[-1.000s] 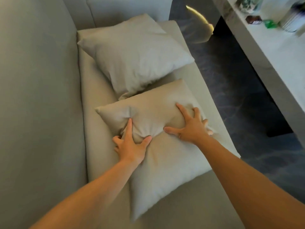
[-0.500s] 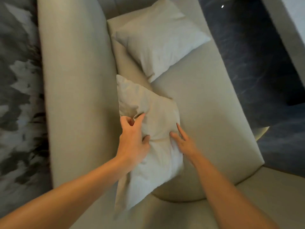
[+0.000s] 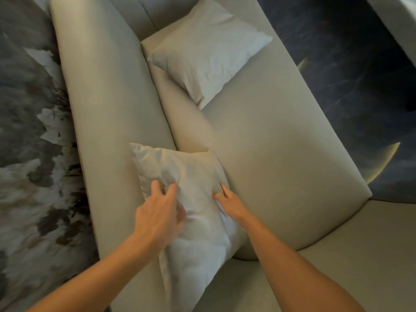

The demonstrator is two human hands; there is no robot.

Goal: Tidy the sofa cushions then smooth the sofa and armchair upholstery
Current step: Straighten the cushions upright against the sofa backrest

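Head view: near cushion [image 3: 198,221] propped against sofa back [image 3: 108,122], lower edge on seat [image 3: 270,158]. Left hand [image 3: 157,219] on cushion's face, fingers loosely curled, bunching fabric. Right hand [image 3: 231,203] at cushion's right edge, fingers extended, pressing in. Far cushion [image 3: 209,52] flat on seat, well apart.

Beige sofa [image 3: 258,154] with 2 plain off-white cushions, near [image 3: 191,221] and far [image 3: 209,57]; dark blue marbled floor [image 3: 349,64]; grey-and-white mottled rug [image 3: 29,154]
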